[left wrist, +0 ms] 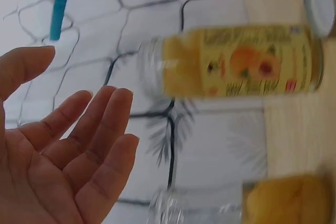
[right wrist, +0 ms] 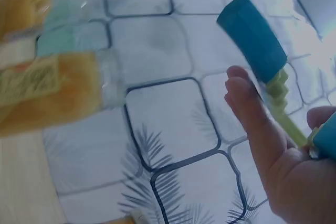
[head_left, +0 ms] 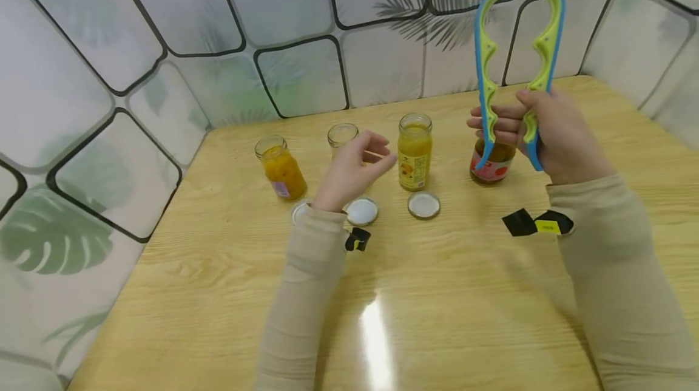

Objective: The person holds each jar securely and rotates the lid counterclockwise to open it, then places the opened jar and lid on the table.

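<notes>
My right hand (head_left: 568, 136) holds a blue and green U-shaped jar opener (head_left: 486, 51) upright, its toothed arms pointing down. Behind the opener's tips stands a jar with a red label (head_left: 496, 171); the hand hides its top. My left hand (head_left: 357, 166) hovers in front of a lidless glass jar (head_left: 342, 131) and grips nothing. Its fingers (left wrist: 107, 119) are loosely bent and apart from the thumb in the left wrist view. To its right is an open jar of yellow fruit (head_left: 414, 148) with a yellow label.
An open jar of orange fruit (head_left: 284, 175) stands at the left. Three lids lie before the jars: one right (head_left: 423, 204), one middle (head_left: 362, 211), and one partly hidden left (head_left: 298, 210). A patterned wall (head_left: 382, 69) rises behind the wooden table (head_left: 437, 294).
</notes>
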